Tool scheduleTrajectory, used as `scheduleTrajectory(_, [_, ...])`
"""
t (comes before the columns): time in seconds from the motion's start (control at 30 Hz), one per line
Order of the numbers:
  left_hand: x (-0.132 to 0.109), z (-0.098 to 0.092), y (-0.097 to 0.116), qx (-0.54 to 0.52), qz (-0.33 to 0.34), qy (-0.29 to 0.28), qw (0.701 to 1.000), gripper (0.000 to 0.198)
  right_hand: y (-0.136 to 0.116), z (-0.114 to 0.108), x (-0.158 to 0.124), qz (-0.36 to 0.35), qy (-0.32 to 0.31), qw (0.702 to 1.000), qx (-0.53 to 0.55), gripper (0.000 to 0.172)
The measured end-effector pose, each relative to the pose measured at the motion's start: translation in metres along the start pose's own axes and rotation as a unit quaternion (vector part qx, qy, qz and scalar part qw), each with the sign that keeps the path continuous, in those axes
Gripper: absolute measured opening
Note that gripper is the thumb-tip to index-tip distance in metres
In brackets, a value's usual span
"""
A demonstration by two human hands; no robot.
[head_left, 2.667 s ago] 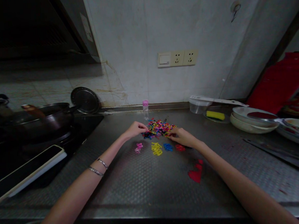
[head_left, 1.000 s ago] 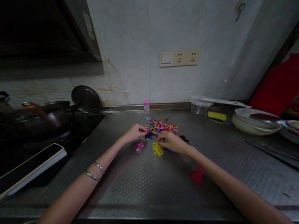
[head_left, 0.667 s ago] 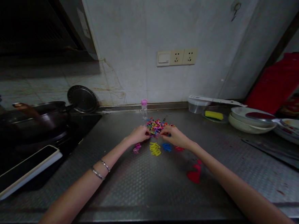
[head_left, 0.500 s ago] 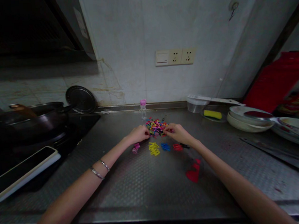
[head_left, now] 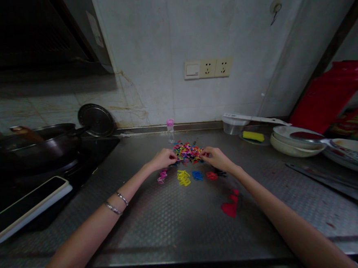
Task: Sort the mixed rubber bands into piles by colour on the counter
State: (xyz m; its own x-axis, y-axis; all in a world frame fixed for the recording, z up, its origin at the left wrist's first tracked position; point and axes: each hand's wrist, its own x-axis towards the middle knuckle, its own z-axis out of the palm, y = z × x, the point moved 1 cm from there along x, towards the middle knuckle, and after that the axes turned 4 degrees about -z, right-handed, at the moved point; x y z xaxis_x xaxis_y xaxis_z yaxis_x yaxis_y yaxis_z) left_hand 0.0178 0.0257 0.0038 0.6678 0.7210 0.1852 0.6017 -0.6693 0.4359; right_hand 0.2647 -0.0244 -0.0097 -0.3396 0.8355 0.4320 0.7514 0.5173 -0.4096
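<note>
A heaped pile of small mixed-colour rubber bands lies on the metal counter. At its left edge is my left hand, thumb and fingers pinched together. My right hand pinches at the right edge of the pile. Whatever is between the fingertips of either hand is too small to make out. In front of the pile lie separate colour groups: pink bands, yellow bands, blue bands, red bands and black bands, the black ones partly under my right wrist.
Behind the pile stands a clear bottle with a pink cap. A red heart-patterned clear item lies near my right forearm. Bowls, a yellow sponge and a knife are on the right. A pan sits left.
My right hand has drawn slightly right, toward the outer edge of the pile. My left hand stays at the left edge with its fingers shifted a little. The view has moved slightly.
</note>
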Motion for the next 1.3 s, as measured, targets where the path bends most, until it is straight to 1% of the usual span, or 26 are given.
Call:
scheduleTrajectory(0.1, [-0.008, -0.01, -0.002, -0.026, -0.015, 0.018, 0.999, 0.02, -0.001, 0.001, -0.001, 0.003, -0.012, 1.0, -0.003, 0.019])
scheduleTrajectory(0.17, [-0.014, -0.016, -0.006, -0.035, -0.028, 0.019, 0.999, 0.021, -0.003, 0.003, -0.001, 0.003, -0.024, 1.0, -0.007, 0.019])
scheduleTrajectory(0.23, [-0.021, -0.021, -0.012, -0.039, -0.038, 0.006, 0.998, 0.022, -0.007, 0.005, -0.001, -0.003, -0.038, 0.999, -0.006, 0.018])
scheduleTrajectory(0.33, [-0.028, -0.025, -0.022, -0.052, -0.062, -0.037, 0.996, 0.024, -0.015, 0.009, 0.001, -0.01, -0.048, 0.999, 0.002, 0.022])
scheduleTrajectory(0.47, [-0.034, -0.026, -0.032, -0.079, -0.08, -0.093, 0.989, 0.021, -0.028, 0.017, 0.01, -0.011, -0.064, 0.998, 0.016, 0.035])
scheduleTrajectory(0.57, [-0.036, -0.025, -0.035, -0.084, -0.081, -0.112, 0.987, 0.02, -0.038, 0.024, 0.018, -0.021, -0.089, 0.996, 0.008, 0.035])
scheduleTrajectory(0.67, [-0.038, -0.024, -0.037, -0.084, -0.083, -0.118, 0.986, 0.02, -0.046, 0.032, 0.024, -0.037, -0.109, 0.993, -0.027, 0.037])
scheduleTrajectory(0.8, [-0.039, -0.025, -0.038, -0.087, -0.076, -0.122, 0.986, 0.022, -0.048, 0.041, 0.028, -0.044, -0.119, 0.989, -0.078, 0.043])
scheduleTrajectory(0.87, [-0.04, -0.025, -0.037, -0.085, -0.074, -0.125, 0.986, 0.024, -0.048, 0.045, 0.029, -0.04, -0.119, 0.988, -0.086, 0.044])
scheduleTrajectory(0.93, [-0.04, -0.025, -0.037, -0.078, -0.075, -0.116, 0.987, 0.026, -0.046, 0.046, 0.029, -0.037, -0.119, 0.989, -0.081, 0.044])
scheduleTrajectory(1.07, [-0.041, -0.027, -0.037, -0.065, -0.081, -0.079, 0.991, 0.027, -0.041, 0.04, 0.028, -0.022, -0.118, 0.992, -0.043, 0.046])
scheduleTrajectory(1.17, [-0.042, -0.027, -0.036, -0.072, -0.077, -0.068, 0.992, 0.028, -0.034, 0.029, 0.026, -0.014, -0.107, 0.994, -0.012, 0.048])
scheduleTrajectory(1.3, [-0.042, -0.027, -0.038, -0.073, -0.08, -0.055, 0.993, 0.03, -0.021, 0.011, 0.019, -0.006, -0.084, 0.996, 0.013, 0.043])
